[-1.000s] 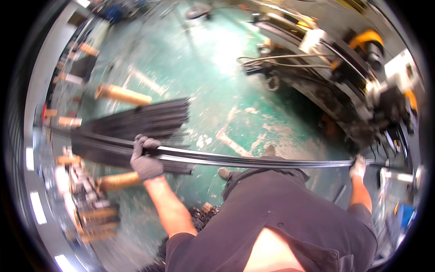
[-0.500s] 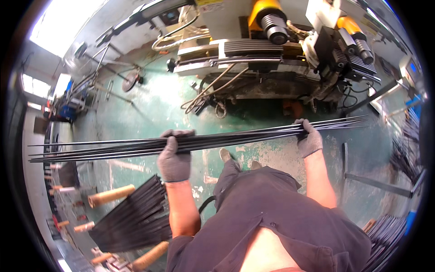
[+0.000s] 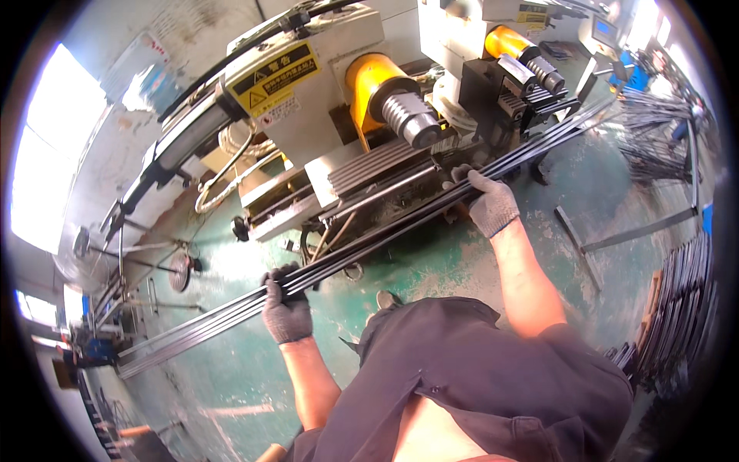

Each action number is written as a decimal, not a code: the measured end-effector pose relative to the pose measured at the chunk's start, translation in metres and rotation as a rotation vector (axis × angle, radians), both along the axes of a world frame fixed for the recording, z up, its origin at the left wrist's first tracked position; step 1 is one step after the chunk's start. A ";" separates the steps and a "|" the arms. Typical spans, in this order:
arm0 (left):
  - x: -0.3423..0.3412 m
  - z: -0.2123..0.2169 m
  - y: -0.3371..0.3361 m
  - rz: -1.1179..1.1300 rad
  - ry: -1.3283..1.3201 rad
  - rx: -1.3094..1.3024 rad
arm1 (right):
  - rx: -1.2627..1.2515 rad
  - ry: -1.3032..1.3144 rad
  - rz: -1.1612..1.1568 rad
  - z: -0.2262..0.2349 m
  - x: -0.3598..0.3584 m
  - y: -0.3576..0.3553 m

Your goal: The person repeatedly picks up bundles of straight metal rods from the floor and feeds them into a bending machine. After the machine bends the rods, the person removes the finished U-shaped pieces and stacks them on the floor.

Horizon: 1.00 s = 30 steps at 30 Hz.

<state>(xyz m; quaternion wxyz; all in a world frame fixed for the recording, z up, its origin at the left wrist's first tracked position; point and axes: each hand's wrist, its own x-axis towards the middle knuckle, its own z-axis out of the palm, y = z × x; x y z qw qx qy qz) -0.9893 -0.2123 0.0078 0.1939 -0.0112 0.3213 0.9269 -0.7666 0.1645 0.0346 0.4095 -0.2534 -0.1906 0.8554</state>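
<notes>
Across the view, slanting from lower left to upper right, runs a bundle of long thin dark metal rods (image 3: 385, 236). My left hand (image 3: 287, 309), in a grey knit glove, is closed around the bundle left of its middle. Farther right and higher, my right hand (image 3: 490, 206), gloved the same way, grips the rods too. Both rod ends stick out well past my hands. Just beyond the bundle stands a machine with a ribbed metal bed (image 3: 377, 169) and a yellow-housed spindle (image 3: 389, 96).
A second yellow spindle unit (image 3: 523, 58) stands at the upper right. Stacks of dark rods (image 3: 677, 308) lie at the right, near a low metal frame (image 3: 639, 231). More rods (image 3: 658, 123) are piled at the far right. A round-based stand (image 3: 179, 271) is at the left.
The view has turned and come closer to the machine. The rods went from nearly level to tilted, right end higher, and both hands still hold them. The rod rack at lower left has mostly left view.
</notes>
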 end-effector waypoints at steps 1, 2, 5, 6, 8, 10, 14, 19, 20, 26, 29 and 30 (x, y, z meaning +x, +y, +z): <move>-0.009 -0.005 0.006 -0.030 -0.039 0.080 | 0.020 -0.001 -0.018 0.000 -0.012 0.000; -0.019 -0.010 0.008 -0.064 -0.062 0.105 | 0.054 -0.043 -0.046 0.002 -0.023 0.000; -0.049 -0.013 0.014 -0.210 -0.079 0.209 | 0.098 -0.176 -0.134 0.006 -0.053 0.017; -0.057 -0.007 0.015 -0.224 -0.076 0.184 | 0.071 -0.219 -0.169 0.002 -0.060 0.026; -0.082 -0.010 0.007 -0.209 -0.050 0.185 | 0.085 -0.338 -0.237 0.001 -0.069 0.034; -0.120 -0.013 -0.015 -0.128 -0.013 0.186 | 0.118 -0.488 -0.303 -0.001 -0.074 0.057; -0.191 -0.021 -0.079 0.095 -0.087 0.120 | 0.081 -0.599 -0.310 0.012 -0.087 0.093; -0.191 -0.035 -0.040 -0.038 -0.077 0.054 | 0.022 -0.576 -0.335 0.003 -0.091 0.147; -0.190 -0.038 -0.028 -0.031 -0.093 0.035 | 0.002 -0.558 -0.319 0.002 -0.089 0.156; -0.179 -0.050 0.036 0.013 -0.206 -0.100 | -0.007 -0.496 -0.332 -0.021 -0.091 0.210; -0.172 -0.041 0.060 0.001 -0.153 -0.095 | -0.017 -0.507 -0.309 -0.006 -0.088 0.206; -0.171 -0.038 0.067 -0.009 -0.144 -0.086 | 0.062 -0.554 -0.341 -0.018 -0.090 0.205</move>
